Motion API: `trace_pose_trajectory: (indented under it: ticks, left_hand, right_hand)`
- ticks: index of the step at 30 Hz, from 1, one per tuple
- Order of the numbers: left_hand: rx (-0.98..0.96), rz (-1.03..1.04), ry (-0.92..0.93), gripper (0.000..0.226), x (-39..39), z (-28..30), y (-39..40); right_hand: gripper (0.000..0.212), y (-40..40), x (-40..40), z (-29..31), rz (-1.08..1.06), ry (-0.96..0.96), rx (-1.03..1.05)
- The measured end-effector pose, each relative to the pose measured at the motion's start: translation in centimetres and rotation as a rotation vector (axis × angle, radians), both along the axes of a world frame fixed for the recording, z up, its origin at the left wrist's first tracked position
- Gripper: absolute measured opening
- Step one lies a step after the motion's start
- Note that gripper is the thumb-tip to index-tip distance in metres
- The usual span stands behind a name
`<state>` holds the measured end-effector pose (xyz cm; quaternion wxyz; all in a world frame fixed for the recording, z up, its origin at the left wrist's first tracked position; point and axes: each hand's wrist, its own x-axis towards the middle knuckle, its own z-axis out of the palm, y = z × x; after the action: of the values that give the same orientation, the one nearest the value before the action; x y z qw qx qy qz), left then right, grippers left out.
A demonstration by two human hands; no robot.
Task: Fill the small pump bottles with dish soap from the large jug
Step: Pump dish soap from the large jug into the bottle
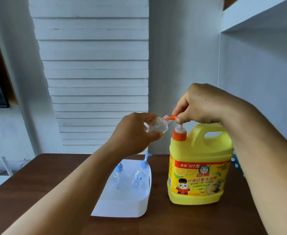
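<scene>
one jug, three bottles (one held)

one yellow jug, three small clear bottles, one white tray, and two hands.

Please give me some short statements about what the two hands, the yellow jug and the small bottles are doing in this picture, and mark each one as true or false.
1. The left hand holds a small clear bottle tilted, with its mouth at the orange spout. True.
2. The right hand lifts the yellow jug by its handle. False: the jug stands on the brown table, and the right hand grips the pump head on top.
3. Two small bottles with blue tops stand in the white tray. True.
4. The white tray is on the jug's right side. False: it lies to the jug's left.
5. The held bottle carries a blue pump. False: its neck is open, with no pump.
</scene>
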<state>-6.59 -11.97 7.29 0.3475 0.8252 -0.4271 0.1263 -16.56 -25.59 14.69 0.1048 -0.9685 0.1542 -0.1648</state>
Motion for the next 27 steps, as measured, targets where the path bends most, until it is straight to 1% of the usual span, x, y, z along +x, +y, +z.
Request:
trace_pose_trajectory:
  ticks: [6, 9, 12, 16, 19, 24, 27]
  left_hand:
    - [0.032, 0.006, 0.012, 0.041, 0.0, -0.6, -0.2]
    - [-0.005, 0.006, 0.023, 0.039, 0.0, -0.3, -0.2]
    - [0.001, 0.015, 0.016, 0.042, 0.1, -0.3, -0.3]
    - [0.036, 0.031, 0.030, 0.044, 0.0, -0.8, -0.3]
    - [0.010, 0.024, 0.043, 0.042, -0.2, -0.4, -0.2]
    - [0.038, 0.030, 0.044, 0.043, -0.2, -0.3, -0.3]
    - [0.040, 0.032, 0.049, 0.041, -0.4, -0.4, -0.2]
  right_hand:
    - [0.020, 0.1, 0.3, -0.6, -0.009, 0.052, -0.003]
    - [0.018, 0.1, 0.2, 0.1, 0.000, 0.032, -0.015]
    - [0.017, 0.0, 0.1, -0.2, -0.012, 0.012, -0.008]
    - [0.021, 0.4, 0.3, -0.8, -0.022, 0.044, -0.022]
    - [0.021, 0.5, 0.3, -0.1, -0.015, 0.048, -0.056]
    - [0.021, 0.2, 0.0, -0.8, -0.020, 0.007, 0.025]
    - [0.022, 0.5, 0.1, -0.6, -0.018, 0.047, -0.013]
